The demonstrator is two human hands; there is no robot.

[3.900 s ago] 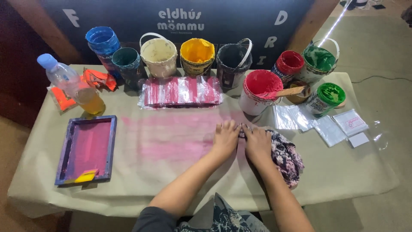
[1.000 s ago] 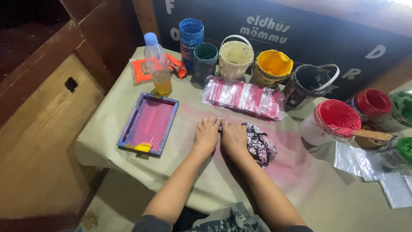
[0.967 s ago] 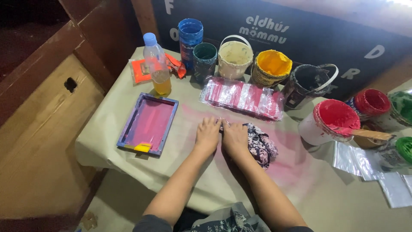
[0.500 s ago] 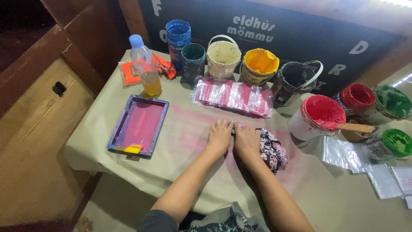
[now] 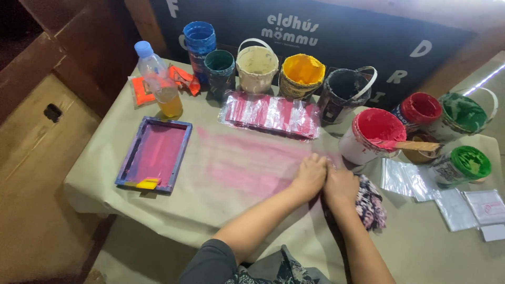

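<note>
Pink-stained paper point(image 5: 247, 168) is under both hands: left hand point(image 5: 310, 176) and right hand point(image 5: 341, 185) press loosely curled, grasping nothing; smears remain, patterned rag point(image 5: 370, 202) alongside.

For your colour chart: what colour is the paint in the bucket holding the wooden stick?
Red. The bucket shows best in the head view, the only one.

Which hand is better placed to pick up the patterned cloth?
Right, probably. The right hand lies directly beside the patterned cloth, touching it; the left hand is farther away on the pink-stained table cover.
</note>
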